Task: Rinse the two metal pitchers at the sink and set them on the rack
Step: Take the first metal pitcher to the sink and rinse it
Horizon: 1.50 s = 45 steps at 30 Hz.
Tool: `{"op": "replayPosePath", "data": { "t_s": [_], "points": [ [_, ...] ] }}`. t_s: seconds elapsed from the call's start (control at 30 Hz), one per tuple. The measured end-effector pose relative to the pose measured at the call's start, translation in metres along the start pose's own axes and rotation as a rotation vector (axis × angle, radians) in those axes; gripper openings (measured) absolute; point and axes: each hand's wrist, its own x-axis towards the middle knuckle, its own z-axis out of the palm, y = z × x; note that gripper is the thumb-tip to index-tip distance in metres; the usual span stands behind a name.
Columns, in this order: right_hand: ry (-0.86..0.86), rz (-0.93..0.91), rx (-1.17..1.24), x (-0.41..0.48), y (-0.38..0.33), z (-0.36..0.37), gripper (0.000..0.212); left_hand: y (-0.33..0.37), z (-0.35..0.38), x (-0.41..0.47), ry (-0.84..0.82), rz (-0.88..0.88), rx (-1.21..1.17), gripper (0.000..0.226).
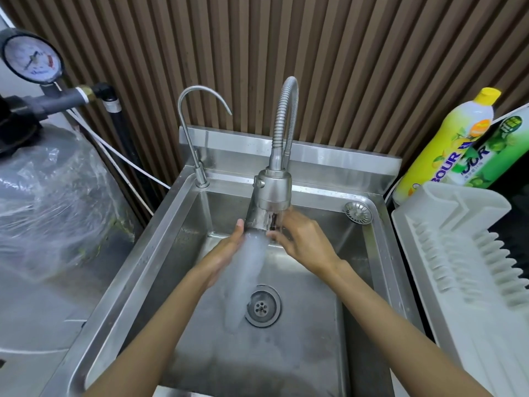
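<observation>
One small metal pitcher [262,220] is tilted under the spray head of the flexible faucet [273,190], which hides its upper part. Water runs over it and falls in a wide stream towards the drain [262,308]. My left hand [226,250] presses against its left side with the thumb up. My right hand [300,239] grips its right side with curled fingers. The white plastic dish rack [458,253] stands right of the sink. A second pitcher is not in view.
The steel sink [137,270] has a loose strainer plug [357,212] at its back right corner and a thin gooseneck tap [200,138] at back left. Two dish soap bottles [446,150] stand behind the rack. A plastic-wrapped tank [51,196] with a pressure gauge [31,58] is on the left.
</observation>
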Motion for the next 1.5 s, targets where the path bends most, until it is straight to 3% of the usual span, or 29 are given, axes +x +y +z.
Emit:
{"op": "replayPosePath", "data": {
  "t_s": [0.23,0.4,0.5,0.6,0.73,0.87,1.13,1.5],
  "points": [
    [0.101,-0.166,-0.087,-0.002,0.009,-0.002,0.016,0.01,0.006,-0.002,-0.022,0.09,-0.045,0.081],
    [0.126,-0.155,-0.019,-0.005,0.011,-0.005,0.013,0.015,0.009,-0.008,-0.028,0.139,-0.057,0.069],
    [0.139,0.27,0.294,0.0,0.005,-0.01,0.011,0.014,0.011,-0.014,0.009,0.158,-0.048,0.084],
    [0.234,0.748,0.573,0.002,0.01,-0.014,0.023,0.013,0.017,-0.021,0.02,0.232,0.031,0.089],
    [0.257,0.978,1.073,-0.016,0.002,-0.01,0.032,0.009,0.034,-0.028,0.123,0.406,0.153,0.104],
    [0.228,1.016,1.139,-0.027,-0.013,-0.004,0.029,0.003,0.046,-0.031,0.308,0.514,0.126,0.101],
    [0.133,0.944,1.082,-0.035,-0.026,-0.011,0.02,-0.001,0.043,-0.049,0.368,0.526,-0.021,0.071],
    [0.135,0.927,0.91,-0.032,-0.026,-0.025,0.015,0.007,0.054,-0.053,0.458,0.473,-0.03,0.065]
  ]
}}
